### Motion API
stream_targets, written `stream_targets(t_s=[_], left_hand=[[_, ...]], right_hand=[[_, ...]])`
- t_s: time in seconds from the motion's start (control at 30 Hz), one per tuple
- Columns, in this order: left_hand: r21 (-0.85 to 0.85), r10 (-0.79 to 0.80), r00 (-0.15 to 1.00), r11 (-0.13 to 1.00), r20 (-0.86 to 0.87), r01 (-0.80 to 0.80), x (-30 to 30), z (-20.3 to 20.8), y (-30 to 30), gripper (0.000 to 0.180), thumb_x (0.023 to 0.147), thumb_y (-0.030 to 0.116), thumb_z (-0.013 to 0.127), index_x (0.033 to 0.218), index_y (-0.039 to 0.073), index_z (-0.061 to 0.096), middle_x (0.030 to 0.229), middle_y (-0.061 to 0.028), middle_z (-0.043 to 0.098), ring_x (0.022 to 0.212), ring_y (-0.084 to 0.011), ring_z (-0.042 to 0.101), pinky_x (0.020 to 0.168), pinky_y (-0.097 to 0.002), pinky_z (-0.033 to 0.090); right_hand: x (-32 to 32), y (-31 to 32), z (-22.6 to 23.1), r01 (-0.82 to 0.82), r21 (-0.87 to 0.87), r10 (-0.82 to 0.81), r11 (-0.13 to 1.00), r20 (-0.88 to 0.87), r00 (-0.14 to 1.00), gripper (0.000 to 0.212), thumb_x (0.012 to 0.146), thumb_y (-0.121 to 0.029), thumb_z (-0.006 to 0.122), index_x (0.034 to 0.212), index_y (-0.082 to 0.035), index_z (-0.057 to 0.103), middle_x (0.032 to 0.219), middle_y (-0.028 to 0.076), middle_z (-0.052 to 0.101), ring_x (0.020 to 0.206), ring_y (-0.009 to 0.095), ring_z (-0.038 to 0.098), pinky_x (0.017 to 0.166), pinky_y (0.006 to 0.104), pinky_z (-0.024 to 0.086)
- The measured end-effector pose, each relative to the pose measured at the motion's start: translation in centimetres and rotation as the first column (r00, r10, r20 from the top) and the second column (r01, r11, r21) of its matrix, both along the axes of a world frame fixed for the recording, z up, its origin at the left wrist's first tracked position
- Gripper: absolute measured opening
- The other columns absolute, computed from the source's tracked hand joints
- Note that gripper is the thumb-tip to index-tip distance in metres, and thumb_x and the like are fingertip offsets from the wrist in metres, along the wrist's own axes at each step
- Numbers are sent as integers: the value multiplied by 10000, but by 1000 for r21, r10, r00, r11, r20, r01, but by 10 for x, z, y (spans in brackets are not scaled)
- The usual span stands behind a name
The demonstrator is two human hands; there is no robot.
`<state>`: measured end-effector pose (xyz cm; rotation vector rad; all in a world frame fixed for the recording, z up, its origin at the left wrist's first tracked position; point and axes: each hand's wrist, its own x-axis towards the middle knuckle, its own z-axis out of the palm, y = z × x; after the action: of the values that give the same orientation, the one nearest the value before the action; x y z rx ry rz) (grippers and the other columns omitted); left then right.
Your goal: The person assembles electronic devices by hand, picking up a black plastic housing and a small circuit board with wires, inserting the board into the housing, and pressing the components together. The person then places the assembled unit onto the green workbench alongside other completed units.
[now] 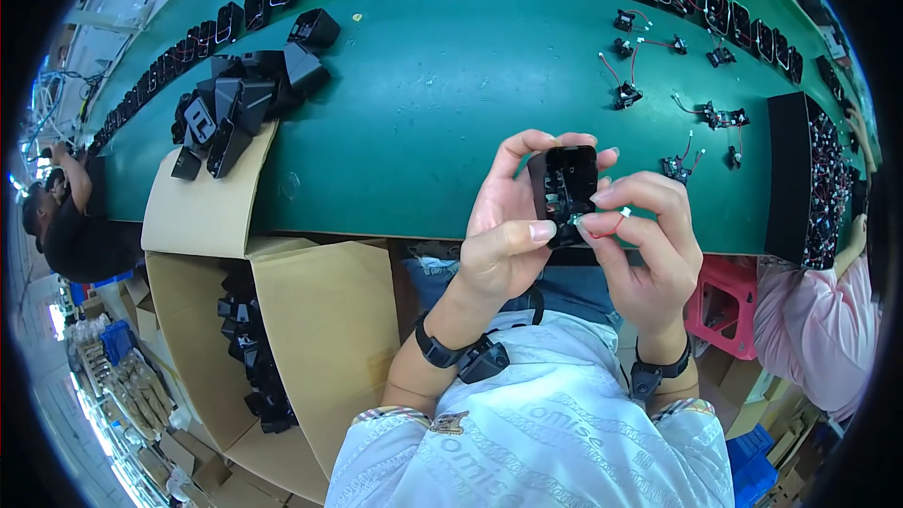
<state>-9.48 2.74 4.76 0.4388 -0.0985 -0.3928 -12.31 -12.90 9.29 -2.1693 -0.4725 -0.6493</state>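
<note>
Two hands meet above the near edge of the green worktop (pixel 423 113): the left hand (pixel 503 240) wraps a small black housing (pixel 569 190), thumb pressed on its lower edge, while the right hand (pixel 649 245) pinches a red wire (pixel 611 226) with a white plug beside it. The housing stands upright, its open, ribbed inside facing the camera, both wrists bent inward. Left of them a cardboard box (pixel 320 320) holds more black housings (pixel 254 357), and a black tray (pixel 809 179) at right holds wired parts.
</note>
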Motion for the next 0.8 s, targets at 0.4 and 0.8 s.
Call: stream_targets(t_s=[0.4,0.8], left_hand=[[106,2,992,994,124,-15,-3,-2,-9,782,799,140,768,1473,43,385,1493,-221,456,1355,-317,480,1163,-439,371],[301,52,990,949,132,-90,4,-20,-3,792,787,184,798,1448,27,390,1417,-235,449,1225,-388,592,1077,-475,494]], right_hand=[[2,-3,0,35,5,-35,999,-65,997,248,653,16,831,858,-69,722,1046,68,683,1012,311,629,864,413,518],[1,-6,-20,1,176,25,984,-146,989,157,809,-96,789,936,-32,723,1312,154,572,1284,381,510,1021,466,473]])
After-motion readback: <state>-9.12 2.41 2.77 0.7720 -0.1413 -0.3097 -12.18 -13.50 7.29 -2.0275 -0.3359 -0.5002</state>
